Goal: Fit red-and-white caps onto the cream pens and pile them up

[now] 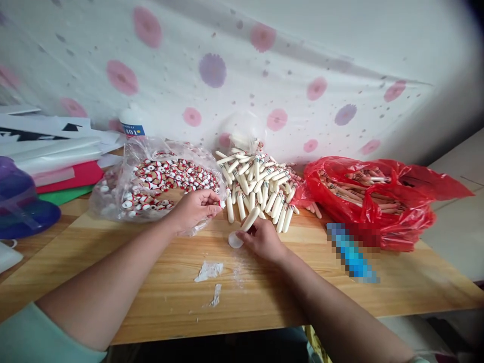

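My left hand [194, 207] pinches a small red-and-white bead [222, 204] at its fingertips, just in front of a clear plastic bag [113, 194] full of such beads [170, 176]. My right hand [262, 239] holds a cream wooden peg [250, 219] tilted, its lower end over a small white glue dab or cap [235, 240] on the wooden table [264, 297]. A pile of cream pegs [257, 184] lies just behind both hands.
A red plastic bag [378, 201] with more sticks lies at the right, a blurred blue item [351, 254] in front of it. A glue bottle [131, 123], stacked coloured sheets [68, 174] and a purple-blue container [18, 201] sit at the left. Dried glue scraps [209, 271] mark the table.
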`<act>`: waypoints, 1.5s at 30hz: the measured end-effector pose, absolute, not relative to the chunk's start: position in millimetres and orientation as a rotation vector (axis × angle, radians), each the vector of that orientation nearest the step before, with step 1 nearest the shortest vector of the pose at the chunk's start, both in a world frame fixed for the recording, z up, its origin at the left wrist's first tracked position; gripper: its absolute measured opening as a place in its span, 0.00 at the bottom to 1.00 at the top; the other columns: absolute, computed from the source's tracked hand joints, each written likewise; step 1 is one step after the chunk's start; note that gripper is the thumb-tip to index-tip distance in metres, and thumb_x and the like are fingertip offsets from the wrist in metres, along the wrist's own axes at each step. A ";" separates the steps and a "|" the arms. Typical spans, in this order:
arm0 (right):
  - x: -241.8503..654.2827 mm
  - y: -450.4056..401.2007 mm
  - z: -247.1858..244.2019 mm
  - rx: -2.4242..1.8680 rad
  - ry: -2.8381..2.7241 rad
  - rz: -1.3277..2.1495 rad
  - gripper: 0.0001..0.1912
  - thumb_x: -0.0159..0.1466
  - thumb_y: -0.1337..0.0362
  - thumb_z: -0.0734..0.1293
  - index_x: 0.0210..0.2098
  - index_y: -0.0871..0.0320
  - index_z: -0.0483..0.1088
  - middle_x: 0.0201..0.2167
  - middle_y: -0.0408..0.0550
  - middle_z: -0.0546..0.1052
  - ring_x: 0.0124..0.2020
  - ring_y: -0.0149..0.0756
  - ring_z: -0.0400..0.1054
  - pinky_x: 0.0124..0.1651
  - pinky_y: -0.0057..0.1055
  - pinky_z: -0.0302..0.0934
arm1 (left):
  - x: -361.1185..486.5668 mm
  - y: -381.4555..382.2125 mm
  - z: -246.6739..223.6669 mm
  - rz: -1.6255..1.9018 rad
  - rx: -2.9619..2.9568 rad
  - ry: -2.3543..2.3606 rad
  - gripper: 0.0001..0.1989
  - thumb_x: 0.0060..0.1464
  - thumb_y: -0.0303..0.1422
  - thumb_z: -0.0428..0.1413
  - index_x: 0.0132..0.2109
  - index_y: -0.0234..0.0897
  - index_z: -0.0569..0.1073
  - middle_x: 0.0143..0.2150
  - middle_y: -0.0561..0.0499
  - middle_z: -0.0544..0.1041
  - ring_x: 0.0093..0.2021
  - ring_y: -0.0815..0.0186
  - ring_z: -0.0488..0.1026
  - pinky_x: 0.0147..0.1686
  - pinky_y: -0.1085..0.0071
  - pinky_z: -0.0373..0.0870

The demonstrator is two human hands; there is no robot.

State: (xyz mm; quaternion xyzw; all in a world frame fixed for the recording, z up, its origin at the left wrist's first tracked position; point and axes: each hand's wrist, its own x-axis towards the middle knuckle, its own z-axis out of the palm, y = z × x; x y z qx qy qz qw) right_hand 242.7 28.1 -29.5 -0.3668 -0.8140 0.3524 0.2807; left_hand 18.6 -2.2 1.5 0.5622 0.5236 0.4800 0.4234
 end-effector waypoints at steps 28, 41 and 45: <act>212.8 32.9 7.8 -0.533 -1.112 1.568 0.14 0.50 0.58 0.75 0.27 0.59 0.69 0.16 0.38 0.68 0.16 0.25 0.60 0.20 0.22 0.54 | 41.5 -17.1 12.0 1.196 1.253 1.097 0.12 0.44 0.36 0.63 0.32 0.35 0.69 0.27 0.53 0.77 0.25 0.71 0.69 0.28 0.73 0.66; 208.4 26.6 -12.1 -0.517 -1.252 1.386 0.11 0.53 0.62 0.74 0.28 0.59 0.69 0.21 0.39 0.71 0.22 0.26 0.61 0.26 0.23 0.55 | 49.7 -22.9 12.1 1.179 1.296 1.164 0.10 0.43 0.35 0.60 0.29 0.35 0.68 0.23 0.55 0.72 0.23 0.72 0.67 0.27 0.73 0.63; 203.3 23.5 -17.3 -0.488 -1.259 1.336 0.11 0.54 0.61 0.73 0.29 0.58 0.68 0.22 0.39 0.71 0.24 0.26 0.61 0.28 0.24 0.56 | 53.9 -24.3 10.4 1.219 1.326 1.170 0.07 0.45 0.34 0.58 0.29 0.35 0.69 0.23 0.56 0.71 0.24 0.72 0.66 0.27 0.74 0.63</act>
